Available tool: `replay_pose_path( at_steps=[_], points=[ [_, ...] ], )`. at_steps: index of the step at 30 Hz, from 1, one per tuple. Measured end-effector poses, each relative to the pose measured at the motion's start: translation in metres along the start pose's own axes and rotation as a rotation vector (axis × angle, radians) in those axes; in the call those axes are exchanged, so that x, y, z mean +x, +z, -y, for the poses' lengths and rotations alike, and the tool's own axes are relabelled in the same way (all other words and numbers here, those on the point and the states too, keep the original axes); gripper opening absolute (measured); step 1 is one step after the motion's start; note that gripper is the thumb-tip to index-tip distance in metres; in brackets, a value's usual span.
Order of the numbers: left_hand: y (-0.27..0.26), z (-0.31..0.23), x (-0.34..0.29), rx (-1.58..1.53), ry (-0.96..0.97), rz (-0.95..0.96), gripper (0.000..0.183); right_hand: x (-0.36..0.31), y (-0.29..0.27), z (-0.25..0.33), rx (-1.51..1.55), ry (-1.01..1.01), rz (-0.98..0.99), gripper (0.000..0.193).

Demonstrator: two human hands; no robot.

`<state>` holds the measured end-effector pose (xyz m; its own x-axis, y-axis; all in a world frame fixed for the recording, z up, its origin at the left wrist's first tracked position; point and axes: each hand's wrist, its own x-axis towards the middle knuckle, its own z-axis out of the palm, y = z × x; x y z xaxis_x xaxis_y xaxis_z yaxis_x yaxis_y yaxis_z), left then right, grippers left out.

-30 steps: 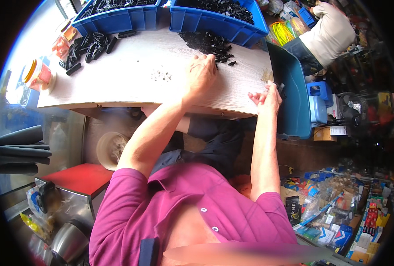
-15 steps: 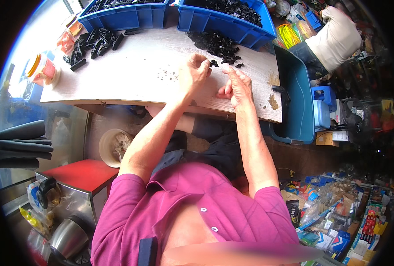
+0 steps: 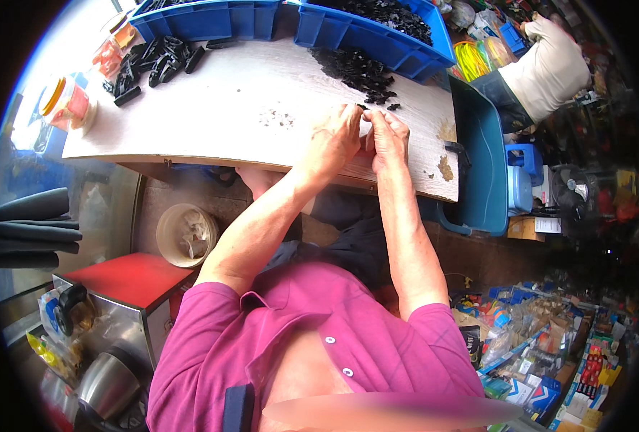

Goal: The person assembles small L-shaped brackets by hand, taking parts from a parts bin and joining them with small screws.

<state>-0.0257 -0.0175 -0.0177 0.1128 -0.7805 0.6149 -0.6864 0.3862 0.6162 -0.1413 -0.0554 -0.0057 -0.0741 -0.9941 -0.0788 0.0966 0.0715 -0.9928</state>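
Observation:
My left hand (image 3: 340, 137) and my right hand (image 3: 389, 137) are close together above the front right part of the white table (image 3: 211, 101). The fingers of both are curled, with the fingertips nearly meeting. A bit of a small black part (image 3: 363, 108) shows between the fingertips; its shape is mostly hidden. Just beyond my hands spreads a pile of small black plastic parts (image 3: 348, 70), with a few loose ones nearest my right fingers. At the table's far left lies a heap of longer black plastic pieces (image 3: 162, 59).
Two blue bins, a left one (image 3: 204, 25) and a right one (image 3: 373, 39), hold black parts along the far edge. A lidded jar (image 3: 68, 108) stands at the left. A teal tub (image 3: 478, 165) adjoins the right edge. Another person (image 3: 542, 68) bends over beyond it.
My left hand has moved right toward the right hand. My right fingers, earlier stretched out, have curled in, and the fingertips of both hands now come together at the small black part.

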Motion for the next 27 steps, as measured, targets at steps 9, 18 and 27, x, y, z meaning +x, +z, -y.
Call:
replay_pose_path(
  at_steps=[9,18,27],
  points=[
    [-0.009,0.008,0.014,-0.414,-0.370,0.075,0.009,-0.009,0.004,0.012,0.008,0.135,-0.033,0.024],
    [0.000,0.045,0.014,-1.240,-0.674,0.210,0.017,-0.010,-0.003,0.010,-0.084,0.056,0.250,0.025],
    [-0.093,0.111,0.069,0.483,-0.064,-0.316,0.022,-0.013,-0.013,0.005,0.072,-0.022,0.248,0.018]
  ],
)
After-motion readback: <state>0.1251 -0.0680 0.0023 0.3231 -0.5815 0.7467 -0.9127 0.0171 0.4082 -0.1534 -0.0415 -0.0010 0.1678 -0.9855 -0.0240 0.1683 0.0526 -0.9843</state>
